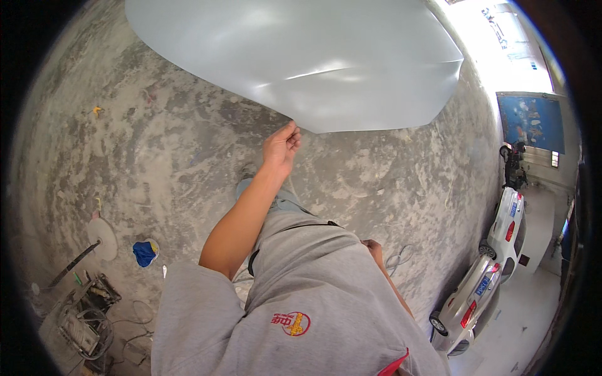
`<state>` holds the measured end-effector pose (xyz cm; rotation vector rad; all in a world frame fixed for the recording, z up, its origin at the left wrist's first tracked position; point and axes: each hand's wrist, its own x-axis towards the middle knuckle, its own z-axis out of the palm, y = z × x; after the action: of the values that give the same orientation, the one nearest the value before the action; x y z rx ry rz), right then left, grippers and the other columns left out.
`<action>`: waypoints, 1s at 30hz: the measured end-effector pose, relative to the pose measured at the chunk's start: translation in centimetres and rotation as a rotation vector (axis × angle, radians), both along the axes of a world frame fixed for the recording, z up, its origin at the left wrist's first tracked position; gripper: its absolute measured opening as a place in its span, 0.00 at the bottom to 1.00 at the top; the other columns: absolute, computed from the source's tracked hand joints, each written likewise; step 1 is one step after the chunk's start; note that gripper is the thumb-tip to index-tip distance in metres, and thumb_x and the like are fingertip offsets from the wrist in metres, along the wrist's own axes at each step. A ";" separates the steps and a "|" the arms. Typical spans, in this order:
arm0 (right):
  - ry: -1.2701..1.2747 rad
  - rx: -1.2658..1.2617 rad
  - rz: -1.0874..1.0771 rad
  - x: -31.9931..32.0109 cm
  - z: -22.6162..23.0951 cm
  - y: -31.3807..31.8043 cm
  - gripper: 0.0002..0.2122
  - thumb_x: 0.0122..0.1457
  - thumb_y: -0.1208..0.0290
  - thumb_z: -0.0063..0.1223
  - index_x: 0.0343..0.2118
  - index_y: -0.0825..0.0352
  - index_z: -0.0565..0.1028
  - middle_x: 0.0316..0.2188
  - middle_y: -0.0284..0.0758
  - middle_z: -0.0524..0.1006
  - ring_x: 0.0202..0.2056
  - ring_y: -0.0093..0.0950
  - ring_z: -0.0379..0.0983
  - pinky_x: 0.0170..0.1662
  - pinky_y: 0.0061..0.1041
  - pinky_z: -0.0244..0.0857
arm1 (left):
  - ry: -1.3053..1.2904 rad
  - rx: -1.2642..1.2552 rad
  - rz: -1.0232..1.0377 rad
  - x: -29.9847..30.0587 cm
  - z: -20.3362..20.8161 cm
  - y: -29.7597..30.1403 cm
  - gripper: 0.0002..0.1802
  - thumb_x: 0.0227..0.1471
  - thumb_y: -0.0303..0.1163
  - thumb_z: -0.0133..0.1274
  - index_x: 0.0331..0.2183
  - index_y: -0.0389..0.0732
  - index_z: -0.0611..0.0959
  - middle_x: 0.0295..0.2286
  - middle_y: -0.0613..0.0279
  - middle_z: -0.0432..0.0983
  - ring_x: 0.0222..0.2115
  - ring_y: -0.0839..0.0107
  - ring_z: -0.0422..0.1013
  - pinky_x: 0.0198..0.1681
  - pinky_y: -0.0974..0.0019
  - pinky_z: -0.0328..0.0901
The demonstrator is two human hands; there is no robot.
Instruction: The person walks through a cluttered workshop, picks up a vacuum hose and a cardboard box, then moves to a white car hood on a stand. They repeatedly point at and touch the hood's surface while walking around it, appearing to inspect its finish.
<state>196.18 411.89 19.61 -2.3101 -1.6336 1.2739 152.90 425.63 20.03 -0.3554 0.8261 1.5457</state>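
A person in a grey T-shirt stands on a dusty, paint-streaked grey concrete floor point(157, 144), seen from above. The left hand point(282, 145) reaches up and forward, its fingers curled and pinched on the lower edge of a large, smooth, pale grey-blue panel point(295, 56) with a soft sheen. The panel fills the upper middle of the view, its rounded edge curving left of the hand and a bent corner sticking out to the right. It hangs above the floor, held at the point where the hand meets it.

The right hand point(374, 248) hangs low beside the person's hip, well below and right of the panel; only its back shows, so whether its grip is spread or pressed together cannot be told.

Far below and left of the panel, on the floor, lie a crumpled blue cloth point(145, 253), a round white disc point(102, 238) and a tangle of tools and cables point(84, 316). Far to the panel's lower right, two silver-white cars point(486, 276) stand parked in bright light.
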 end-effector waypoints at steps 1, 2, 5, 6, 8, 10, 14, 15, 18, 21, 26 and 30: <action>-0.009 -0.019 -0.003 0.0 -0.2 0.0 0.14 0.51 0.64 0.55 0.25 0.74 0.75 0.19 0.36 0.76 0.24 0.23 0.70 0.30 0.24 0.64 | 0.039 -0.015 -0.013 -0.1 0.2 0.0 0.10 0.49 0.32 0.59 0.31 0.37 0.80 0.26 0.65 0.74 0.26 0.78 0.67 0.30 0.73 0.64; -0.001 -0.028 -0.002 0.0 -0.4 0.0 0.14 0.51 0.65 0.55 0.25 0.74 0.75 0.19 0.36 0.76 0.24 0.23 0.70 0.30 0.24 0.64 | 0.084 -0.026 -0.023 -0.2 0.4 0.0 0.10 0.49 0.32 0.59 0.31 0.36 0.80 0.26 0.65 0.74 0.25 0.78 0.67 0.30 0.73 0.64; 0.019 -0.031 0.019 -0.7 -0.6 0.4 0.13 0.51 0.65 0.55 0.25 0.75 0.75 0.19 0.36 0.76 0.24 0.24 0.71 0.29 0.25 0.64 | 0.174 -0.047 -0.036 -0.3 0.8 0.1 0.11 0.49 0.32 0.59 0.31 0.35 0.80 0.26 0.64 0.75 0.25 0.78 0.68 0.29 0.74 0.64; 0.008 -0.048 0.013 -1.1 -0.5 0.6 0.13 0.50 0.65 0.55 0.25 0.75 0.75 0.19 0.37 0.76 0.24 0.25 0.71 0.29 0.25 0.64 | 0.149 -0.050 -0.038 -0.3 0.9 0.0 0.10 0.48 0.32 0.59 0.31 0.35 0.80 0.26 0.63 0.75 0.25 0.78 0.68 0.29 0.74 0.64; -0.022 -0.023 0.045 -2.1 0.0 1.1 0.13 0.51 0.65 0.55 0.25 0.74 0.75 0.19 0.37 0.76 0.23 0.25 0.71 0.28 0.25 0.64 | 0.121 -0.050 -0.033 -0.2 0.9 -0.1 0.10 0.48 0.32 0.59 0.31 0.35 0.80 0.27 0.63 0.75 0.26 0.78 0.68 0.29 0.75 0.64; -0.038 -0.023 0.041 -3.2 0.8 1.6 0.13 0.51 0.65 0.54 0.24 0.73 0.75 0.19 0.37 0.76 0.22 0.25 0.71 0.28 0.25 0.64 | 0.126 -0.038 -0.014 0.0 0.8 -0.1 0.10 0.48 0.32 0.59 0.31 0.35 0.80 0.26 0.63 0.75 0.26 0.79 0.68 0.28 0.76 0.63; 0.014 -0.025 -0.008 -4.4 2.0 2.1 0.13 0.52 0.64 0.54 0.23 0.72 0.75 0.19 0.37 0.76 0.21 0.24 0.71 0.26 0.24 0.64 | 0.190 -0.039 -0.016 0.0 0.6 0.0 0.10 0.49 0.31 0.58 0.32 0.34 0.80 0.25 0.64 0.75 0.24 0.79 0.68 0.27 0.76 0.63; 0.098 -0.026 -0.020 -4.5 1.9 2.1 0.13 0.52 0.64 0.53 0.23 0.72 0.75 0.19 0.37 0.76 0.21 0.23 0.71 0.26 0.24 0.64 | 0.203 -0.029 -0.033 -0.1 0.5 0.0 0.09 0.49 0.30 0.58 0.32 0.34 0.80 0.25 0.65 0.75 0.24 0.79 0.68 0.27 0.76 0.63; -0.050 -0.032 0.045 -4.1 1.1 1.7 0.13 0.52 0.64 0.53 0.23 0.73 0.75 0.20 0.37 0.76 0.22 0.24 0.72 0.26 0.24 0.64 | 0.258 -0.012 -0.079 -0.5 0.6 0.0 0.08 0.51 0.29 0.56 0.32 0.34 0.79 0.25 0.65 0.74 0.24 0.78 0.67 0.29 0.76 0.63; -0.076 -0.025 0.072 -3.6 -0.1 1.1 0.14 0.52 0.64 0.54 0.23 0.74 0.75 0.20 0.37 0.76 0.21 0.24 0.72 0.27 0.25 0.64 | 0.289 -0.002 -0.131 -0.9 0.8 0.0 0.09 0.52 0.30 0.54 0.34 0.34 0.78 0.27 0.64 0.74 0.27 0.77 0.67 0.32 0.74 0.63; 0.026 -0.073 -0.049 -3.6 0.2 0.2 0.12 0.53 0.65 0.53 0.25 0.73 0.75 0.20 0.37 0.76 0.20 0.24 0.72 0.25 0.23 0.65 | 0.279 -0.029 -0.127 -0.8 0.8 0.0 0.09 0.52 0.28 0.54 0.34 0.33 0.79 0.27 0.64 0.74 0.26 0.78 0.68 0.28 0.75 0.64; 0.045 -0.096 -0.117 -4.2 0.8 -0.2 0.11 0.54 0.66 0.52 0.27 0.72 0.74 0.20 0.36 0.76 0.20 0.24 0.71 0.24 0.22 0.65 | 0.256 -0.017 -0.112 -0.7 0.6 0.2 0.08 0.53 0.29 0.53 0.34 0.34 0.78 0.27 0.64 0.74 0.26 0.78 0.68 0.30 0.74 0.64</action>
<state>191.99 411.66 20.41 -2.3731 -1.4305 1.3962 152.20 425.79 20.63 -0.1217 1.0406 1.4983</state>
